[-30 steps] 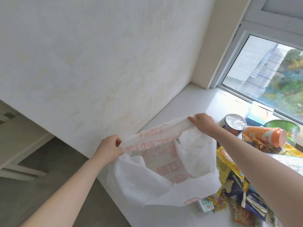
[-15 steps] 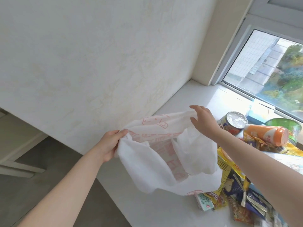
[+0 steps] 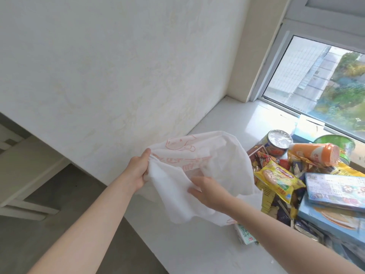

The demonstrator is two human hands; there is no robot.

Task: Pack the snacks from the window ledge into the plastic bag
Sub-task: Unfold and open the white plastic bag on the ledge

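A white plastic bag [image 3: 221, 167] with red print hangs over the white window ledge [image 3: 223, 119]. My left hand [image 3: 139, 171] pinches the bag's left rim. My right hand [image 3: 207, 191] lies on the bag's near side, fingers spread against the plastic. To the right lies a heap of snacks: a yellow packet [image 3: 278, 179], an orange tube [image 3: 314, 155] on its side, a foil-topped can [image 3: 276, 141], a green cup [image 3: 335, 144] and blue boxes [image 3: 335, 190].
A plain wall runs along the left of the ledge. The window [image 3: 325, 86] stands behind the snacks. A small green-and-white packet [image 3: 245, 234] lies at the ledge's front. Grey floor and a pale bench [image 3: 23, 175] lie lower left.
My right hand left the bag's far rim and came down to its near side. The bag has sagged and turned. The view has shifted left, showing more snacks.
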